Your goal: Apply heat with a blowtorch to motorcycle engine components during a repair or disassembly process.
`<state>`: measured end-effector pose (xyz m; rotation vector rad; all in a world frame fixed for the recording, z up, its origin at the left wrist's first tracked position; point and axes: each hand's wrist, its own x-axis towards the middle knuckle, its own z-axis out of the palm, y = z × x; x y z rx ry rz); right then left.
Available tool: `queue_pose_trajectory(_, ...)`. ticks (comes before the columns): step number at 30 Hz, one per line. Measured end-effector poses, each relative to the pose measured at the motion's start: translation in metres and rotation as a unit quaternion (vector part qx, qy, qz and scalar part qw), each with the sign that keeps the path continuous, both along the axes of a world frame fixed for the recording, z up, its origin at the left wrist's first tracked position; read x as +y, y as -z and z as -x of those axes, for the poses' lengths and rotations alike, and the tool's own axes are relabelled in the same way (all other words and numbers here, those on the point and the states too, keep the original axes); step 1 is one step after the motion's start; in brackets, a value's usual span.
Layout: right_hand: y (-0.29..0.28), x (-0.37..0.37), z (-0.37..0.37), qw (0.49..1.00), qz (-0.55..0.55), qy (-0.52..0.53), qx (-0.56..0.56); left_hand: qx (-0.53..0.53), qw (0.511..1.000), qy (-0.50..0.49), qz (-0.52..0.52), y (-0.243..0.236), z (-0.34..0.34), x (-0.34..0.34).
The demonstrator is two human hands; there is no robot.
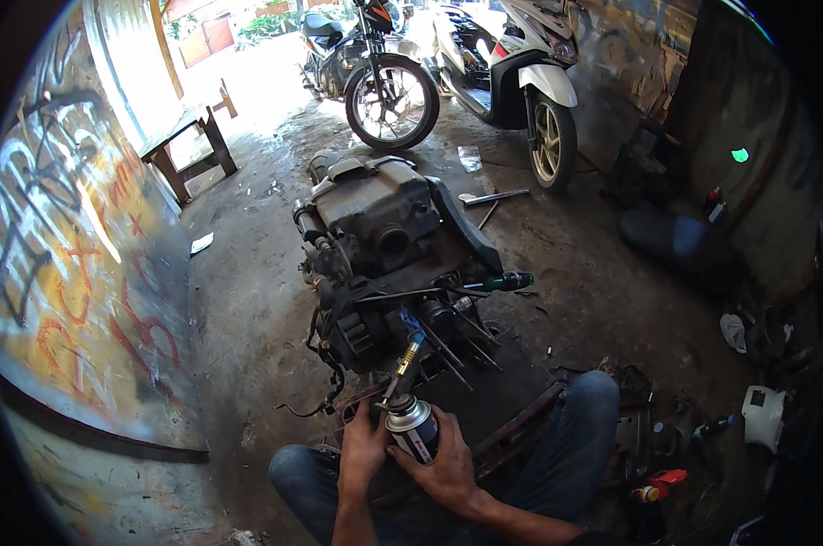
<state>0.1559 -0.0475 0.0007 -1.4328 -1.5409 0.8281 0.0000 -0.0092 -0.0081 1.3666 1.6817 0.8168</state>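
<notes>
A gas torch with a brass nozzle point(407, 360) is screwed onto a dark canister with a silver top point(413, 428). My right hand point(446, 466) wraps around the canister from the right. On the other side, my left hand point(364, 446) has its fingers closed at the torch's valve, partly hidden. A blue flame point(411, 320) points from the nozzle into the near end of a greasy engine point(375, 214), where several long metal studs point(448, 355) stick out. Across the engine lies a screwdriver with a green handle point(507, 282). What the flame touches is hard to make out.
Beyond the engine, a hammer point(493, 196) lies on the floor before a black motorcycle point(388, 100) and a white scooter point(548, 100). A wooden bench point(193, 146) stands by the painted left wall point(93, 246). Right: a dark seat point(675, 241), a red-and-yellow item point(661, 485).
</notes>
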Motion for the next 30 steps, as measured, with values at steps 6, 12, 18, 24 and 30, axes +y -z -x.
queue_pose_trajectory(6, -0.002, 0.0, 0.0, 1.0, 0.018, -0.004, 0.011, -0.005, 1.0, 0.002, -0.004, 0.001, 0.001, 0.001)
queue_pose_trajectory(12, -0.001, 0.0, 0.0, 0.999, 0.031, -0.006, 0.016, -0.022, 0.999, -0.007, 0.038, -0.01, -0.002, 0.002)
queue_pose_trajectory(18, -0.002, 0.0, 0.0, 0.999, 0.033, -0.006, 0.014, 0.001, 1.0, -0.009, 0.03, -0.006, -0.001, 0.002)
queue_pose_trajectory(24, -0.004, 0.0, 0.0, 0.999, 0.041, -0.007, 0.009, 0.003, 0.999, -0.007, 0.041, -0.003, 0.0, 0.001)
queue_pose_trajectory(30, -0.004, 0.0, 0.0, 0.999, 0.044, -0.007, 0.005, 0.006, 0.997, -0.016, 0.073, -0.001, 0.001, 0.002)
